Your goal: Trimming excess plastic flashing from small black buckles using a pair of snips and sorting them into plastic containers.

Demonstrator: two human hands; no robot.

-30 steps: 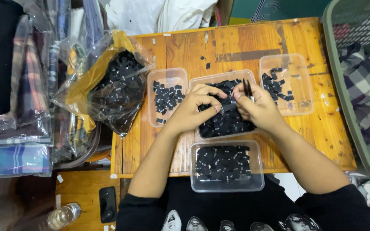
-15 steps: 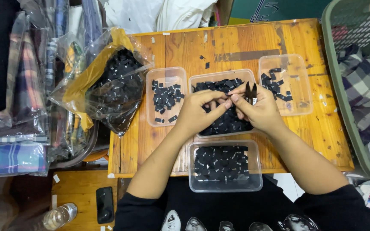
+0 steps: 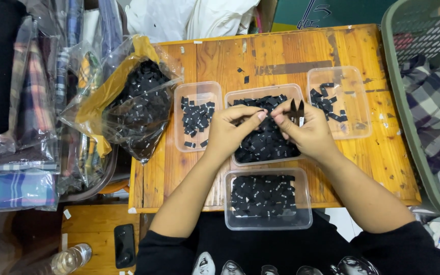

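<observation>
1. Your left hand (image 3: 228, 133) and right hand (image 3: 307, 131) meet over the middle tray (image 3: 230, 97), fingertips together, pinching a small black label (image 3: 267, 113) between them. Your right hand also carries small black snips (image 3: 296, 107), tips up.
2. The label looks like thin woven cloth: very light, limp, likely to fold or flutter. Judge it safest to hold by one short end, thumb against forefinger, with the rest hanging free.
3. It should not break, but it is small enough to slip from a loose pinch and get lost in the heap below.
4. The middle tray is heaped with like labels. The near tray (image 3: 306, 224) holds a flatter layer; the left tray (image 3: 179, 145) and right tray (image 3: 360, 133) are only part filled.
5. The near tray overhangs the worktop (image 3: 383, 158) edge towards your lap, so a nudge could tip it.
6. An open bag (image 3: 138, 109) of labels spills over the left edge; a basket (image 3: 398, 97) stands hard by the right.
7. Open room lies at the far side of the worktop, beyond the trays, and a strip at the right.
</observation>
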